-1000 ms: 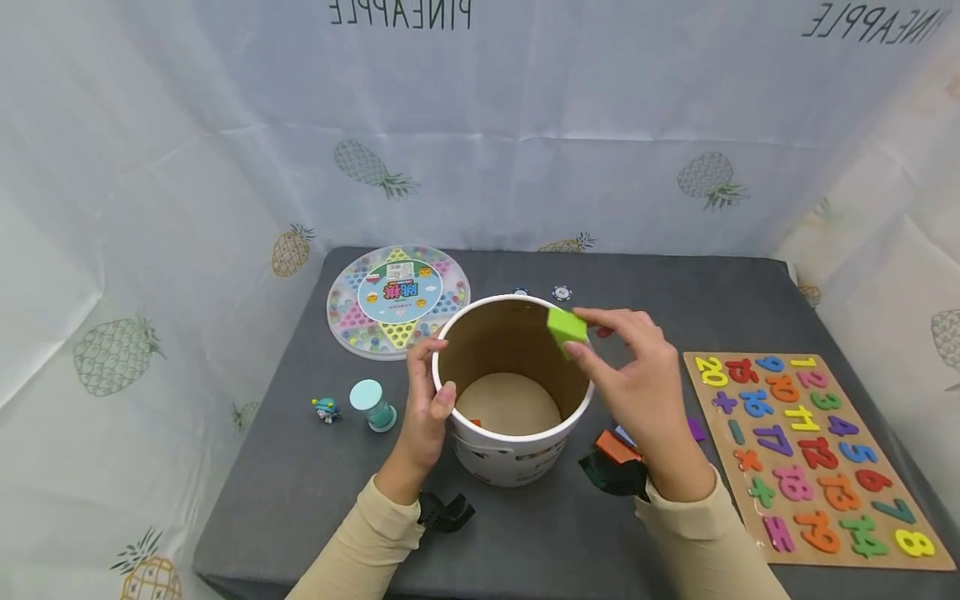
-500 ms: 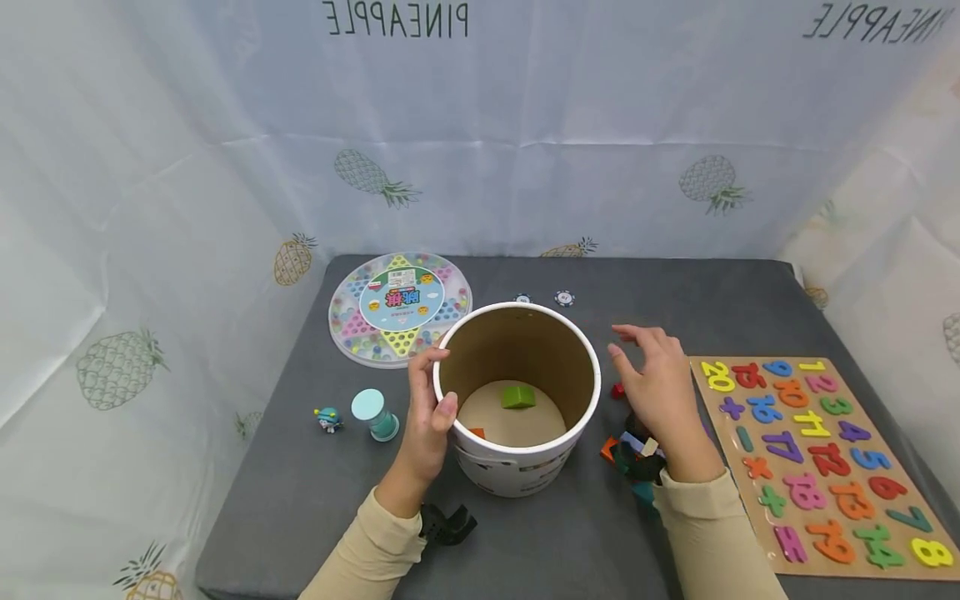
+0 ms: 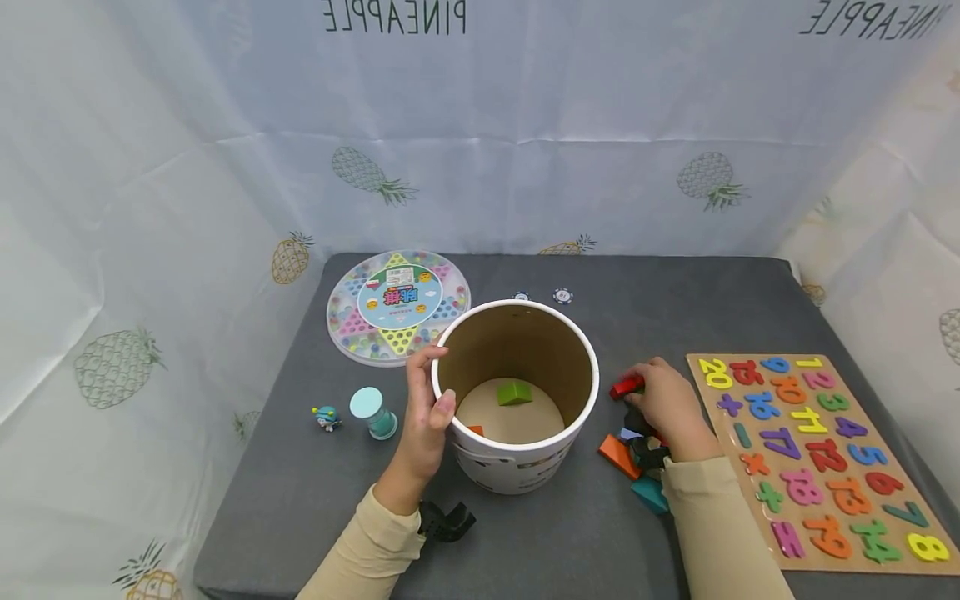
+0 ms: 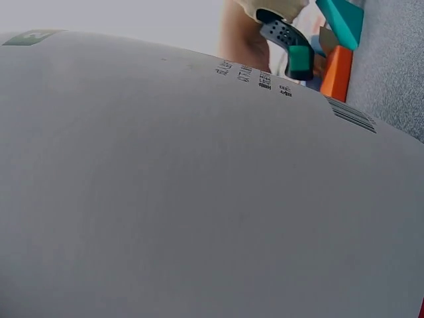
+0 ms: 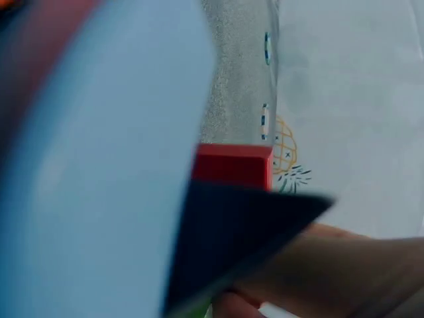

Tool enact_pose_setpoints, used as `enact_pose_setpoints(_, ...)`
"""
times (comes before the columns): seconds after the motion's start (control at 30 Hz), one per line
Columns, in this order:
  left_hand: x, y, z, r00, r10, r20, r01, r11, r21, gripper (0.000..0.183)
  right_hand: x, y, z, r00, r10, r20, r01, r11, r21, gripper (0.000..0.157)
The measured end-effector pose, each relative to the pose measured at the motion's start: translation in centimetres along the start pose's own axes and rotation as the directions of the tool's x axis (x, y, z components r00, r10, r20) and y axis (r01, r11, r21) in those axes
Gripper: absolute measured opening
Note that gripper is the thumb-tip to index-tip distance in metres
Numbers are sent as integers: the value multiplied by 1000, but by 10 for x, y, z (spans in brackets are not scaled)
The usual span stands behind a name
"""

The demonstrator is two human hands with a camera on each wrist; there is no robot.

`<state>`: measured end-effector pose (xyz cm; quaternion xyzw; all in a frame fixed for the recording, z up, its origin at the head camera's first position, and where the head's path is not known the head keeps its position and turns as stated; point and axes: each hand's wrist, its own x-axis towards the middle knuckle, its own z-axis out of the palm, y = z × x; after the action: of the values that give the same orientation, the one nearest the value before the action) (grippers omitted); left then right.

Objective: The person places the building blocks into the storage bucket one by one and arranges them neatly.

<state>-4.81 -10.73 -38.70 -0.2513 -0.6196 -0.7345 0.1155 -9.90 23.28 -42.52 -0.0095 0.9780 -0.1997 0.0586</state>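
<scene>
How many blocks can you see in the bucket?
2: a green block on the floor of the bucket, and an orange block, mostly hidden, by its near left side. More may be hidden.

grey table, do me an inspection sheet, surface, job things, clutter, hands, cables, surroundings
surface: dark grey flat table
job things: white round bucket holding green block and partly hidden orange piece; outside it red block, orange block, teal block
clutter: tan number board, round star-patterned game board, teal spool-shaped object, small blue figurine, two round chips
hands: left hand grips bucket rim; right hand, fingers curled round red block
cables: nothing seen
surroundings: white pineapple-print cloth behind and both sides
</scene>
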Motion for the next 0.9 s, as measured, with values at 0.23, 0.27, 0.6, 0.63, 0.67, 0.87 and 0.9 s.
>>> enact_pose_setpoints(0.23, -1, 0, 2, 1000, -2, 0, 2, 1000, 1, 58, -7, -15, -10, 988, 0, -152, 19, 992, 124, 30)
enact_pose_setpoints(0.27, -1, 0, 2, 1000, -3, 0, 3, 1000, -8, 58, -10, -23, -15, 979, -3, -205, 37, 986, 163, 32)
enact_pose_setpoints(0.6, 0, 1, 0, 999, 34, -19, -34, 999, 21, 56, -48, -131, -78, 852, -170, -495, 391, 836, 386, 29)
enact_pose_setpoints(0.63, 0, 0, 0, 999, 35, -21, -34, 999, 21, 56, -49, -140, -80, 866, -213, -453, 396, 844, 361, 28)
enact_pose_setpoints(0.67, 0, 0, 0, 999, 33, -25, -32, 999, 27, 56, -49, -147, -80, 881, -253, -401, 394, 860, 324, 27)
enact_pose_setpoints(0.87, -1, -2, 0, 999, 22, -36, -21, 999, 43, 56, -47, -165, -74, 926, -321, -201, 352, 925, 146, 28)
enact_pose_setpoints(0.9, -2, -2, 1, 999, 24, -37, -22, 999, 43, 56, -47, -164, -74, 920, -331, -211, 366, 918, 154, 28)
